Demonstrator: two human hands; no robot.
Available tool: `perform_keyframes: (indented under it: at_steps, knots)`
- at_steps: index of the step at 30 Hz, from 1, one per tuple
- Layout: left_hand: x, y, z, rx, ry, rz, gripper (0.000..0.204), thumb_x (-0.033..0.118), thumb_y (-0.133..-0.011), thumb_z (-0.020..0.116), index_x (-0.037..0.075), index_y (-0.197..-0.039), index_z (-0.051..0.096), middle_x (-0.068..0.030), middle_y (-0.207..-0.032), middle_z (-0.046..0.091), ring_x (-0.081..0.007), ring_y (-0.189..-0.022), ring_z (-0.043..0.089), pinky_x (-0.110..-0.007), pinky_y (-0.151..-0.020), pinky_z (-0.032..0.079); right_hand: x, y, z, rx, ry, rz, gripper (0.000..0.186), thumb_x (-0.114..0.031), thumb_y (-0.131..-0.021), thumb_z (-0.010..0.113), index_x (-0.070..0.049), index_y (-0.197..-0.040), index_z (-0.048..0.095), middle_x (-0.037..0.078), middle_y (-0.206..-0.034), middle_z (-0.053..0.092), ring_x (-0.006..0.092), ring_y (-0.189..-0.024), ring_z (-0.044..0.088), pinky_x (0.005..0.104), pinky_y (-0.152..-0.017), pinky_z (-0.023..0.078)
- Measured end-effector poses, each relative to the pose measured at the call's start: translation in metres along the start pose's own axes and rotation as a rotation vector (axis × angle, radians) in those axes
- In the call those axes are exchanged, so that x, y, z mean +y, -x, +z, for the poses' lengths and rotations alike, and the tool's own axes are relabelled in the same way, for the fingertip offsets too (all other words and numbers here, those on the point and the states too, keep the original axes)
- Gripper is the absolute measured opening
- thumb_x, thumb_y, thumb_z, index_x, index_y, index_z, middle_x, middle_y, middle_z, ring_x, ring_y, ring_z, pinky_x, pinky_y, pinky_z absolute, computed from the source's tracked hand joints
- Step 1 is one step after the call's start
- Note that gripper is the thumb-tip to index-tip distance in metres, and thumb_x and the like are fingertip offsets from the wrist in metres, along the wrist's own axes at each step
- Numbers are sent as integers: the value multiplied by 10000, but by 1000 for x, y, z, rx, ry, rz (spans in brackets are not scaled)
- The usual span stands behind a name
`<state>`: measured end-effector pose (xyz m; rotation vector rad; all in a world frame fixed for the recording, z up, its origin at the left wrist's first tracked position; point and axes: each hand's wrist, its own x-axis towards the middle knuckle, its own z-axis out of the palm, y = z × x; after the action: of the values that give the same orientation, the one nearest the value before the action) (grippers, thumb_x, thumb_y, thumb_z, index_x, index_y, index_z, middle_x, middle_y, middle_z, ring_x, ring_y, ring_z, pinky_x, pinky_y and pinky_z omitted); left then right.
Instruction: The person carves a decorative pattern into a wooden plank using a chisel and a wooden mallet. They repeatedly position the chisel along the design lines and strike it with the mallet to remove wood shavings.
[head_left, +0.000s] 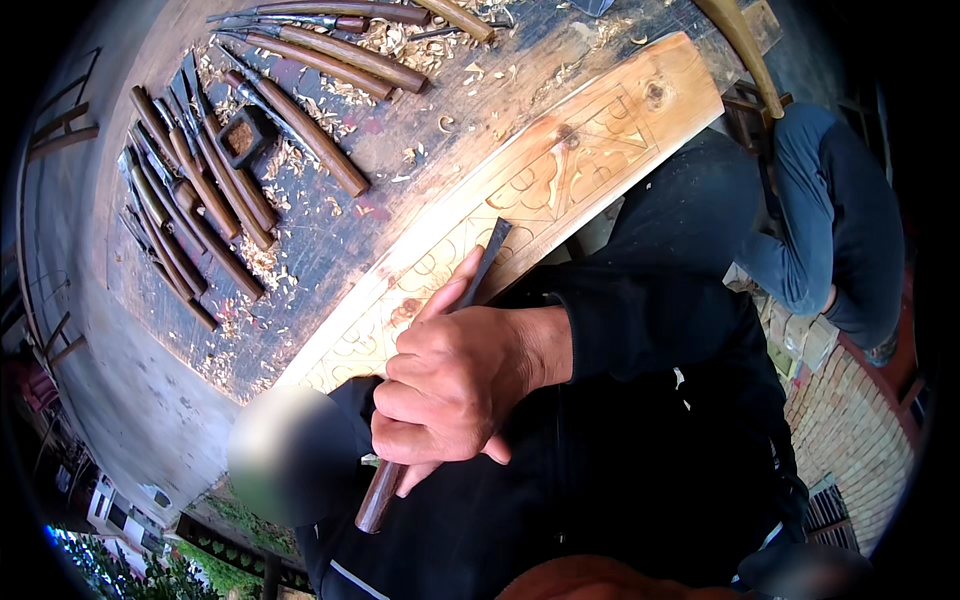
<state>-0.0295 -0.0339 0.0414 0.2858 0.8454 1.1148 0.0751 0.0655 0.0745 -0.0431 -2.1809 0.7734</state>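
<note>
My right hand, back upward, is closed around the brown wooden handle of a chisel. The chisel lies slantwise, its dark flat blade over a long pale wooden board. My left hand is mostly hidden under the right; a finger lies along the blade, and it appears closed on the chisel too. More fingertips show below, and I cannot tell for certain which hand they belong to. Curved pencil lines and shallow cuts cover the board.
Several wood-handled carving tools lie on the dark, worn table among shavings. A small dark square block with a hollow sits between them. At the upper right are a curved wooden piece and a person's bent leg in blue trousers.
</note>
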Motion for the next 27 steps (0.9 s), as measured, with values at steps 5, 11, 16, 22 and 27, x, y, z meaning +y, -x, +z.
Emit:
perform_keyframes:
  at_steps: [5,11,16,22,27]
  knots:
    - [8,-3,2,26,-15,-23,694,452,-1150,493,39,-1687,342,-263,-1743,338,-421,-1585,399,-477,-1319,350,8,-4,6,76,-25,3,526,-586,-913,760,-112,-799,563,-36,-656,440,115,-532,550,270,-501,404]
    - [13,-5,8,45,-62,-50,711,450,-1144,509,22,-1685,338,-265,-1740,342,-411,-1591,390,-471,-1332,325,9,-1,5,72,-25,9,529,-590,-909,763,-113,-800,563,-34,-665,450,116,-536,555,276,-496,405]
    - [17,-7,12,66,-96,-90,725,448,-1138,523,9,-1684,335,-267,-1738,346,-402,-1596,382,-466,-1342,304,8,-2,3,75,-29,19,524,-587,-913,755,-111,-809,562,-17,-679,501,138,-555,592,295,-510,450]
    - [20,-9,15,86,-142,-116,743,446,-1132,539,-7,-1682,331,-269,-1735,350,-392,-1602,374,-460,-1354,278,7,-2,2,41,-27,39,518,-587,-922,741,-109,-824,566,-6,-687,541,158,-577,630,314,-526,490]
    - [24,-10,19,111,-213,-151,758,444,-1126,553,-21,-1681,328,-270,-1732,354,-384,-1607,366,-455,-1365,257,10,-2,5,86,-33,41,523,-584,-915,765,-111,-804,571,-35,-670,453,115,-528,537,279,-498,403]
